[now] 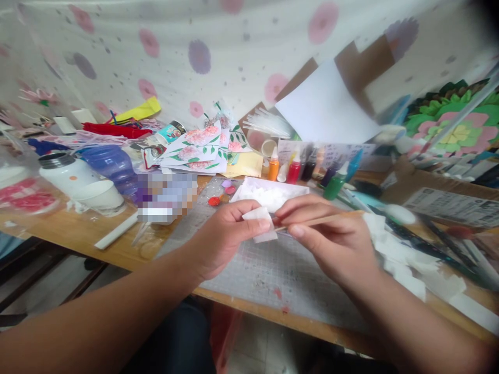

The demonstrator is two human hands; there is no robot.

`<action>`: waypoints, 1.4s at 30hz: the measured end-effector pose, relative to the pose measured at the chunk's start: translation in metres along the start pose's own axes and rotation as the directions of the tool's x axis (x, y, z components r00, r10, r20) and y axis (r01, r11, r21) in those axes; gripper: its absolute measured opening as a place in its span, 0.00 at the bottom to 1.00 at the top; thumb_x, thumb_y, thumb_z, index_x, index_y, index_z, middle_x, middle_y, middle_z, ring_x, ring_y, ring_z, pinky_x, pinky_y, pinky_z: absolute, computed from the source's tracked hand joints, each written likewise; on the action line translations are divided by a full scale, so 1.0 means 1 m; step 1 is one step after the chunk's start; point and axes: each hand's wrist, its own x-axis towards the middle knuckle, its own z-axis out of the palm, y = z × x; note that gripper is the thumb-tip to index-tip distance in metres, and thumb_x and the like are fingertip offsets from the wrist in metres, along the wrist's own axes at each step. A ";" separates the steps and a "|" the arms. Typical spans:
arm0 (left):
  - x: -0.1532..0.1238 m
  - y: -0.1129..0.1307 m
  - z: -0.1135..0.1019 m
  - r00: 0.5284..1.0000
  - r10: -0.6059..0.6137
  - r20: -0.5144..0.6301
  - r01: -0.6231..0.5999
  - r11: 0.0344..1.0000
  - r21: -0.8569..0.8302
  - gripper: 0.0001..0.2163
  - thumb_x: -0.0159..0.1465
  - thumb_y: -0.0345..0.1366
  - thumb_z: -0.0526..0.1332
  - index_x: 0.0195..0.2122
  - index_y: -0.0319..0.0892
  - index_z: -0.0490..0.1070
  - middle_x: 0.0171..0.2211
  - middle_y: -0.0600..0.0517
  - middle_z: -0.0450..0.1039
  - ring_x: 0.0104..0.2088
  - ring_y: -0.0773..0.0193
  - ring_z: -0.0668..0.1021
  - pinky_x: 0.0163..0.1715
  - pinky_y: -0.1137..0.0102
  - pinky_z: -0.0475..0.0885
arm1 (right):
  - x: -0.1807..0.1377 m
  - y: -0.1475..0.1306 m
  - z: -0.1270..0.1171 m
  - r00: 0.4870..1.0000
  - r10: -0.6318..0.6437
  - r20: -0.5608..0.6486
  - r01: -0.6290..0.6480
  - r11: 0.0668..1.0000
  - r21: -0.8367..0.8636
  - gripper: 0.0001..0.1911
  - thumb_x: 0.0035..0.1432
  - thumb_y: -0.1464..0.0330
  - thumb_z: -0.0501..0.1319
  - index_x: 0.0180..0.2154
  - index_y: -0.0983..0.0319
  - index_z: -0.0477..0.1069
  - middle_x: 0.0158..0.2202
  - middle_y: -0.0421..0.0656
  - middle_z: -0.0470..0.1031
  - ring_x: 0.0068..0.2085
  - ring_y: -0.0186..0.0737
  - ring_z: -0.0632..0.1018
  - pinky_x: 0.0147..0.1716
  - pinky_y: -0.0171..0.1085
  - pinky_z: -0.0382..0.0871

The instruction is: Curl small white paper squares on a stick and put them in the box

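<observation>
Between thumb and fingers, my left hand (230,234) pinches a small white piece of paper (262,223), perhaps tissue. My right hand (331,234) grips a thin wooden stick (327,219); its tip is close to the paper's right edge, and I cannot tell whether they touch. Just behind both hands sits a shallow white box (249,189) with white pieces in it. Under the hands lies a grey cutting mat (268,275) marked with paint stains. More white paper pieces (401,254) lie scattered to the right of my right hand.
Small paint bottles, among them orange (273,166), red (293,167) and green (336,182), stand behind the box. At left are a white jar (64,174), a paper cup (99,196) and a white roll (116,231). A cardboard box (440,195) stands at right.
</observation>
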 end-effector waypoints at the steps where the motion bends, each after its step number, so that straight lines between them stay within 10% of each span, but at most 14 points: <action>1: 0.000 0.000 0.000 1.000 0.017 -0.008 -0.017 1.000 0.019 0.07 0.59 0.37 0.66 0.32 0.39 0.74 0.29 0.54 0.70 0.33 0.66 0.70 0.37 0.69 0.63 | 0.000 0.000 0.000 1.000 -0.004 -0.003 0.004 1.000 -0.008 0.10 0.54 0.79 0.65 0.32 0.59 0.80 0.30 0.42 0.82 0.38 0.40 0.81 0.40 0.39 0.77; 13: 0.002 -0.003 -0.004 0.987 0.154 -0.052 -0.136 0.957 0.258 0.08 0.62 0.39 0.62 0.31 0.41 0.75 0.30 0.54 0.69 0.34 0.63 0.70 0.39 0.66 0.64 | 0.001 0.001 0.001 0.999 -0.003 -0.038 0.001 0.997 -0.071 0.09 0.53 0.78 0.65 0.31 0.57 0.80 0.28 0.41 0.82 0.38 0.41 0.81 0.40 0.42 0.77; 19: 0.003 -0.004 0.001 0.974 0.181 -0.135 -0.157 0.972 0.172 0.15 0.62 0.37 0.63 0.50 0.46 0.66 0.34 0.55 0.69 0.34 0.65 0.73 0.37 0.68 0.68 | 0.000 0.003 0.001 0.997 0.026 -0.074 -0.030 0.998 -0.055 0.08 0.54 0.76 0.65 0.30 0.57 0.80 0.27 0.41 0.81 0.37 0.42 0.81 0.40 0.43 0.77; 42: 0.004 0.004 0.001 0.948 0.314 -0.058 -0.218 0.769 0.601 0.06 0.60 0.34 0.61 0.26 0.41 0.69 0.30 0.52 0.70 0.34 0.63 0.71 0.36 0.68 0.65 | 0.001 0.016 0.000 0.975 0.139 -0.173 -0.141 0.990 -0.004 0.06 0.53 0.73 0.67 0.26 0.57 0.79 0.28 0.41 0.81 0.36 0.40 0.81 0.38 0.42 0.77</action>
